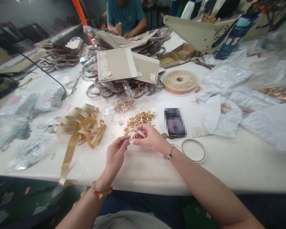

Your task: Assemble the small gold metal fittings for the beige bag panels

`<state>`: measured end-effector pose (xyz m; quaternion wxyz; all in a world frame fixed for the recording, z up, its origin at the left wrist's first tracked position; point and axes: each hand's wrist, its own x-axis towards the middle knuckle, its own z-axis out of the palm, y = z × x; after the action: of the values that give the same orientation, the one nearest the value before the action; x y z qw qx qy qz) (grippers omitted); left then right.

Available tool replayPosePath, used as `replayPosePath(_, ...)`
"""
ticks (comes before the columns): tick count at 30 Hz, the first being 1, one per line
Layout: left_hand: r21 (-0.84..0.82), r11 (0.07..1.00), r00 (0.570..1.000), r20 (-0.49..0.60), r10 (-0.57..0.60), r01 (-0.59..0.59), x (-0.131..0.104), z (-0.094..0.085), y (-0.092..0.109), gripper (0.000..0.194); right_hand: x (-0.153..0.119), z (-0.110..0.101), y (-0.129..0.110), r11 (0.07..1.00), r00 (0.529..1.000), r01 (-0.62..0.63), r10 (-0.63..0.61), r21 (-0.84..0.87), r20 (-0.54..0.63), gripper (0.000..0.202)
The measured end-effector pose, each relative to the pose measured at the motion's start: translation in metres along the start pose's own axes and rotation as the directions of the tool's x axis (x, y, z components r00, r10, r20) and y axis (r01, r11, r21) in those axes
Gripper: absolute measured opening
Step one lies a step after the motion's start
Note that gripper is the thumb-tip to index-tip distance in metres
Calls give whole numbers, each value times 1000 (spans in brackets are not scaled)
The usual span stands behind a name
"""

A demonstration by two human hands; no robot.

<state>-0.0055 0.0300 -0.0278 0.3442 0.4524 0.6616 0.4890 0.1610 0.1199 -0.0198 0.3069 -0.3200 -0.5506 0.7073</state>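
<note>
My left hand point(116, 152) pinches one end of a small gold metal piece point(132, 139) over the table. My right hand point(150, 137) closes on the other end of this piece and also has a short white strip point(140, 132) between its fingers. Just beyond my fingertips lies a pile of gold metal pieces point(143, 117), with a clear plastic bag of similar pieces point(124, 104) behind it. A coiled tan ribbon point(73, 127) lies to the left of my hands. To the right are a phone point(175, 122) and a roll of thin tape point(193, 150).
Flat beige panels point(116, 65) are stacked at the back centre, near a large tan roll point(180, 81) and small cardboard boxes point(184, 52). White plastic bags point(221, 116) and a blue bottle point(238, 33) stand right. Across the table is a person point(125, 16).
</note>
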Motion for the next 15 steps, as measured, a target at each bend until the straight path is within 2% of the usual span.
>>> replayPosePath(4,36,999,1000,-4,8,-8,-3,0,-7,31,1,-2,3,999,1000,-8,7,-38,-5,51)
replayPosePath(10,300,946,985,-79,150,-120,-3,3,1,22,3,1,12,999,999,35,-35,13,-19,47)
replayPosePath(15,374,897,967,-3,255,-235,-1,1,4,15,0,4,10,999,999,37,-37,2,-22,44)
